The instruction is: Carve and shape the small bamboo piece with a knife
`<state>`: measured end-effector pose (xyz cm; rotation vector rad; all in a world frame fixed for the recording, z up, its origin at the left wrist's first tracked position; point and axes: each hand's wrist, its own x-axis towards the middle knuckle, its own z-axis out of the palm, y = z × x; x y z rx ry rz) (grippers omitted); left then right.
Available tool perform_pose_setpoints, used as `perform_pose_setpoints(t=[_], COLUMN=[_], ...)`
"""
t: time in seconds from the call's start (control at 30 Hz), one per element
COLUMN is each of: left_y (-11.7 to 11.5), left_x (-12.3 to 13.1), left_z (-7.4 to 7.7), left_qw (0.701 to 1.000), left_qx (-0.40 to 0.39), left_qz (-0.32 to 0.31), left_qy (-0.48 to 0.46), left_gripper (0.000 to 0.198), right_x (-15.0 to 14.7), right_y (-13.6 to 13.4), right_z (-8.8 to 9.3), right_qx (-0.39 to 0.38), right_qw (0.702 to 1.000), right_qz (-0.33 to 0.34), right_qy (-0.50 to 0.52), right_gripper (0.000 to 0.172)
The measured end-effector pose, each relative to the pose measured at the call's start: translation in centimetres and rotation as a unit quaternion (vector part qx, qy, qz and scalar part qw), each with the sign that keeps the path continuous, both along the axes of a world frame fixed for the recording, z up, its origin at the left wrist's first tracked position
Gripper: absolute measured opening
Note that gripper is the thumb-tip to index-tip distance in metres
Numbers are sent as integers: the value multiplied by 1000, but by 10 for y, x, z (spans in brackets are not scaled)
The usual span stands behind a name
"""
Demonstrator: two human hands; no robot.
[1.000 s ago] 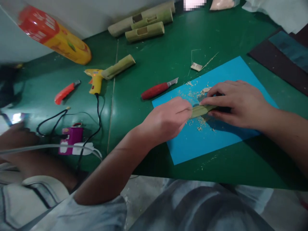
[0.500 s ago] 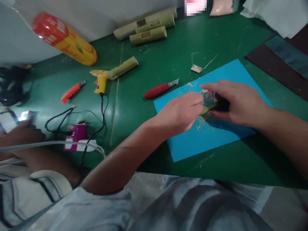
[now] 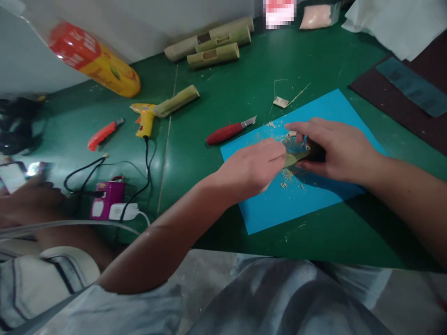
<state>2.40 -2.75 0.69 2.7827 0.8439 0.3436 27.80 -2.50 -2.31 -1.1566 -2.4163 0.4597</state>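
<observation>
Where the far left edge begins, we see a co-worker's hand [image 3: 33,197] beside a lit screen [image 3: 14,177], next to a striped sleeve [image 3: 71,270]. Above it, against the wall, we find a red-and-yellow bottle [image 3: 104,63] tilted to the left in our view. Moving right, we pass an orange cutter [image 3: 101,136], a purple box [image 3: 115,190] with a white plug [image 3: 124,211] at it, and a yellow glue gun [image 3: 144,119], whose back end meets a cut bamboo length [image 3: 179,100]. Behind these, by the wall, lie notched bamboo tubes [image 3: 213,56], and nearer us a red-handled knife [image 3: 225,134], blade pointing up and right.

Our left hand [image 3: 256,165] is curled closed, at the left end of a bamboo piece [image 3: 296,159]; its fingertips are hidden from us. That piece lies between our two hands, over a blue sheet [image 3: 258,218] strewn with pale shavings [image 3: 287,174]. Our right hand [image 3: 337,149] is half open, index finger reaching forward, thumb along the piece's right end; how firmly it grips we cannot tell. Beyond the sheet sits a small pale scrap [image 3: 281,102]. Farther right we make out a pink pouch [image 3: 316,16], a white bag [image 3: 398,25] and a dark mat [image 3: 370,81] bearing a blue-grey strip [image 3: 412,86].
</observation>
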Motion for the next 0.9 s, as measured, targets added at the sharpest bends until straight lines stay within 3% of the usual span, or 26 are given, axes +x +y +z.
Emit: perform_pose_setpoints(t=[0.1, 0.3, 0.43, 0.63, 0.9], left_y=[0, 3, 0, 5, -11], left_x=[-2, -2, -10, 9, -34], left_z=[0, 3, 7, 6, -6], left_qw=[999, 999, 999, 998, 994], left_qx=[25, -42, -40, -31, -3], left_qz=[-21, -17, 0, -23, 20], left_qy=[22, 11, 20, 47, -105], left_gripper=[31, 31, 29, 35, 21], right_x=[0, -1, -1, -1, 1], right_y=[0, -2, -2, -3, 1], right_z=[0, 3, 4, 5, 1], right_qx=[5, -6, -10, 3, 2], right_qw=[1000, 1000, 1000, 1000, 1000], right_qz=[6, -1, 1, 9, 6], right_qy=[-3, -3, -6, 5, -15], right_gripper=[73, 73, 74, 69, 66])
